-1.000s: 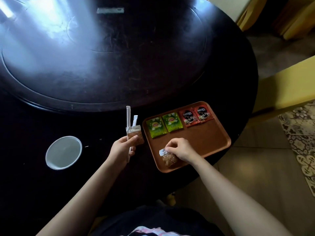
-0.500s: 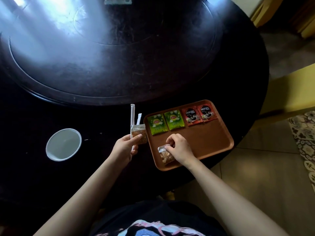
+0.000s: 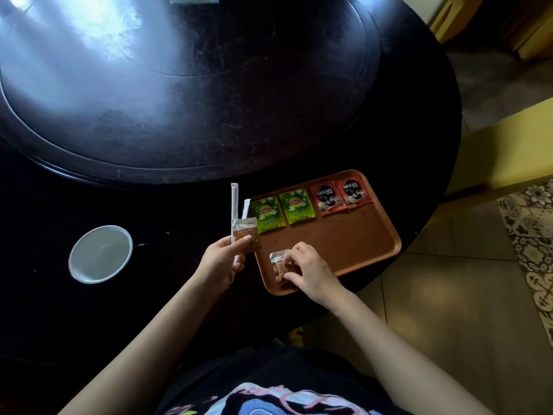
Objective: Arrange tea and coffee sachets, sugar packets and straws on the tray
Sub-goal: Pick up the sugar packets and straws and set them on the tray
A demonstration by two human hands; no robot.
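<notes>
In the head view, compared with a second ago, the right hand (image 3: 311, 272) has drawn the brown sugar packet (image 3: 279, 262) a little inward from the near left corner of the orange tray (image 3: 344, 244) and now presses it flat there with curled fingertips, thumb at the packet's near edge; half a second ago the packet lay about where it does now. The left hand (image 3: 223, 259) has scarcely changed: it stays pinched shut on a second sugar packet (image 3: 245, 235) together with two white wrapped straws (image 3: 233, 205), held upright just off the tray's left rim, above the dark round table (image 3: 209, 121). The straws rise past the thumb, the taller one on the far left, the shorter one leaning beside it, and a bit of straw pokes out below the fingers. Along the tray's far edge, well beyond the right fingertips, lie four sachets in a row, unmoved since earlier: two green ones marked Lipton (image 3: 267, 214) (image 3: 296, 205), then two red ones marked NESCAFÉ (image 3: 327, 197) (image 3: 353, 193) with a dark cup picture. The print on the sugar packets is too small to read. A white bowl (image 3: 100, 254) sits on the table, well apart to the left of the left hand. The tray's middle and right part is bare.
</notes>
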